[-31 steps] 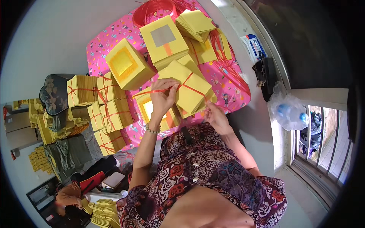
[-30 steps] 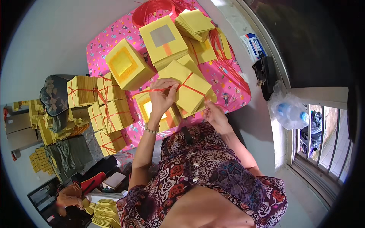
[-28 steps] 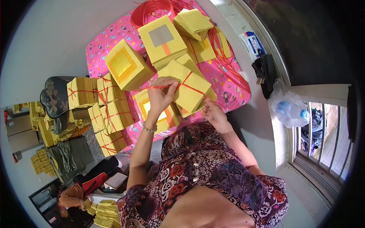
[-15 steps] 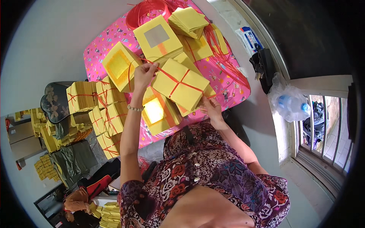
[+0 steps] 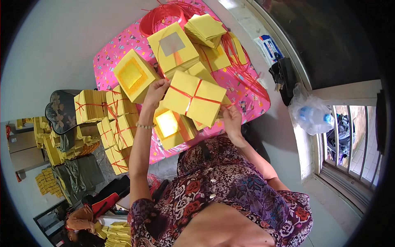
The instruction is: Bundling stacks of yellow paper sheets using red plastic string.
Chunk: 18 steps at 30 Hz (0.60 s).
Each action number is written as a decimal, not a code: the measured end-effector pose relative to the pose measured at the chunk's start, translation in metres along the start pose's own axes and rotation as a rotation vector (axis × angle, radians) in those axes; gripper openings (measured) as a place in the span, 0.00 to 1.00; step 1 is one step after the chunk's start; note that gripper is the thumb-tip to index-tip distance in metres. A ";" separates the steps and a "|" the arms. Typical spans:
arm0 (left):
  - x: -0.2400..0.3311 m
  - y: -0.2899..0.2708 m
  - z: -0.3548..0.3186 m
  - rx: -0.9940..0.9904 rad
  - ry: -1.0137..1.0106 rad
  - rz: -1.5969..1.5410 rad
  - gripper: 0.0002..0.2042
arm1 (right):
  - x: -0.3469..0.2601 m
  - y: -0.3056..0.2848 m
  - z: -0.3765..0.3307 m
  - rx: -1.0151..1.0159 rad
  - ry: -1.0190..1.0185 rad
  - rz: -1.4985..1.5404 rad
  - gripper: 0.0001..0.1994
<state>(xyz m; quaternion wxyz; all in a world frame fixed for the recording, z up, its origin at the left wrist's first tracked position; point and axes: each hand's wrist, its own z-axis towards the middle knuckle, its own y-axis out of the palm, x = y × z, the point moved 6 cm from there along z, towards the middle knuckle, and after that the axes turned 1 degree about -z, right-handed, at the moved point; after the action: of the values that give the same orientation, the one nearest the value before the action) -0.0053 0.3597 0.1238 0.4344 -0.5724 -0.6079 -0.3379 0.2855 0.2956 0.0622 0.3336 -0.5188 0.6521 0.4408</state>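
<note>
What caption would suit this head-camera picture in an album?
Two hands, left hand and right hand, hold a red-tied yellow paper bundle above a pink cloth.

The single view came from a wide fisheye camera worn on the person's head, looking steeply down past the patterned blouse point(image 5: 230, 193) and both forearms, which entered from the lower edge. It faced a pink cloth point(image 5: 123, 45) spread close below, so the left hand point(image 5: 155, 91) and right hand point(image 5: 232, 121) sat near the middle of the frame. Straight edges, such as the window ledge point(image 5: 288, 53), bent toward the dark round rim
</note>
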 end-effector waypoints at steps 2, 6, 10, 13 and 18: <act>-0.006 -0.011 -0.008 0.015 0.016 -0.121 0.10 | -0.011 -0.005 0.014 -0.018 -0.203 -0.062 0.03; 0.007 0.000 -0.039 0.189 0.097 -0.504 0.09 | -0.067 0.008 0.035 -0.004 -0.383 0.047 0.05; -0.013 0.004 -0.046 0.246 0.165 -0.616 0.10 | -0.095 0.023 0.056 -0.099 -0.452 0.056 0.04; -0.046 0.014 -0.043 0.291 0.286 -0.733 0.10 | -0.081 0.028 0.074 -0.180 -0.480 0.054 0.04; -0.077 0.018 -0.047 0.465 0.391 -0.835 0.09 | -0.068 0.030 0.079 -0.264 -0.457 0.083 0.04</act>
<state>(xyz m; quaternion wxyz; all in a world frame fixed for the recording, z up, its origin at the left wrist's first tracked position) 0.0162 0.2881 0.0703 0.4836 -0.0953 -0.7510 -0.4394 0.2708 0.3966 0.0989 0.3833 -0.4178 0.5175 0.6409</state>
